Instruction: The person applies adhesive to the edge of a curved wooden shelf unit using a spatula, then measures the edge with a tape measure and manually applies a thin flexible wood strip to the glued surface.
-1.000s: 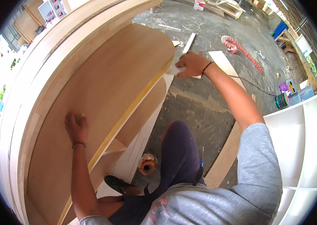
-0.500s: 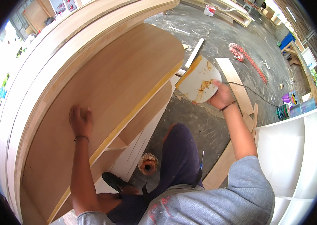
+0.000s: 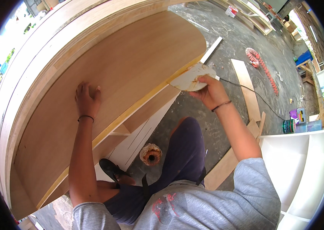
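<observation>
My left hand [image 3: 87, 100] rests on the broad face of a curved plywood cabinet [image 3: 131, 57], fingers apart and holding nothing. Between the thumb and fingers of my right hand [image 3: 211, 92] is a white, rounded flat spreader [image 3: 192, 76] stained with yellow-brown paste. The spreader's far edge meets the cabinet's front edge, where a yellow strip of paste [image 3: 131, 111] runs along the wood. Below that edge, open shelf compartments [image 3: 142, 109] show. A paste-crusted round can [image 3: 150, 154] stands on the floor beside my knee.
Wood strips [image 3: 246, 88] lie on the concrete floor to the right, with a dark cable and a coiled red hose [image 3: 263, 67] beyond them. Cans and containers [image 3: 289, 125] stand near a white shelf unit [image 3: 284, 161]. A white strip [image 3: 211, 50] lies past the cabinet's end.
My right hand has brought the spreader left and tilted it against the cabinet's front edge. My left hand has shifted slightly on the panel, and the view has turned a little.
</observation>
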Demonstrator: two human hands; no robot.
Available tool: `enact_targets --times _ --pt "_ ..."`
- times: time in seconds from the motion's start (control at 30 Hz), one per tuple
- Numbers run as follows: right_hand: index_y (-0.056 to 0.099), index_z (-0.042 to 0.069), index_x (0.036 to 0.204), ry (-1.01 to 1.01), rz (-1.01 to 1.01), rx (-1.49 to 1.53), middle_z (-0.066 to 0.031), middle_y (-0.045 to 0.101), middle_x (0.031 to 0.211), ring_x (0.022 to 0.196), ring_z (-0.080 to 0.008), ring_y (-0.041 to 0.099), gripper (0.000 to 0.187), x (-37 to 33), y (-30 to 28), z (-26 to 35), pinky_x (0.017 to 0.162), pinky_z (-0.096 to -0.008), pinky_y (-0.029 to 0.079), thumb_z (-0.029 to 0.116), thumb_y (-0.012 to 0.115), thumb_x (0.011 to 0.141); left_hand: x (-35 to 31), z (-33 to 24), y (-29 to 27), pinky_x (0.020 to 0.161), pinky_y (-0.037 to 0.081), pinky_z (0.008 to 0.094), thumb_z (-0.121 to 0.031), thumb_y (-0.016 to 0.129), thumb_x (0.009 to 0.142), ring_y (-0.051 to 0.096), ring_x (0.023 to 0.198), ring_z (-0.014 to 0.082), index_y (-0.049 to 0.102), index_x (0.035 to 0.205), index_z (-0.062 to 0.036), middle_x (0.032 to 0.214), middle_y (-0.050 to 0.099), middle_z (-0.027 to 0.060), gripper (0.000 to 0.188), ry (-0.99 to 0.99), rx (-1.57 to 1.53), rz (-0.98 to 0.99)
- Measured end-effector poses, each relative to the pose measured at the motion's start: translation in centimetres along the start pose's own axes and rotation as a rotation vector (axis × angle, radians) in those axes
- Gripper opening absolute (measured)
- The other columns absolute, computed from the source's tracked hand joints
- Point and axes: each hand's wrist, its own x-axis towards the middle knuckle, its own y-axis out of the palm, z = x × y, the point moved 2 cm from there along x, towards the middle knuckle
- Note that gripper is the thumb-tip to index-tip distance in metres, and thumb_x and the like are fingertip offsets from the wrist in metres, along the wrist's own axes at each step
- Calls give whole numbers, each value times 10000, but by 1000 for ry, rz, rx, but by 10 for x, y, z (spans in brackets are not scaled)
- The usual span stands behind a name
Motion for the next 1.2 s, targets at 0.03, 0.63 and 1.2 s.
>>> enact_targets --times 0.03,0.63,1.2 --pt "478 -34 1172 4 -1 0 -169 585 1118 986 -289 626 324 6 1 2 761 -420 589 95 490 876 0 -1 0 989 366 469 -310 632 840 477 1140 360 542 1106 -31 1210 516 168 396 2 1 -5" --pt "446 -90 1159 -54 -139 -99 -222 512 1175 1038 -350 584 338 20 9 45 826 -460 570 29 436 842 0 -2 -2 1023 342 476 -342 622 836 447 1204 354 550 1128 -19 1253 512 175 442 -14 -10 37" --pt "459 -74 1150 -151 -195 -60 -211 538 1154 1048 -349 584 336 39 -9 60 851 -467 561 61 445 843 0 -7 -2 999 376 469 -327 641 843 478 1172 378 551 1115 -5 1230 523 206 431 -18 -23 -3"
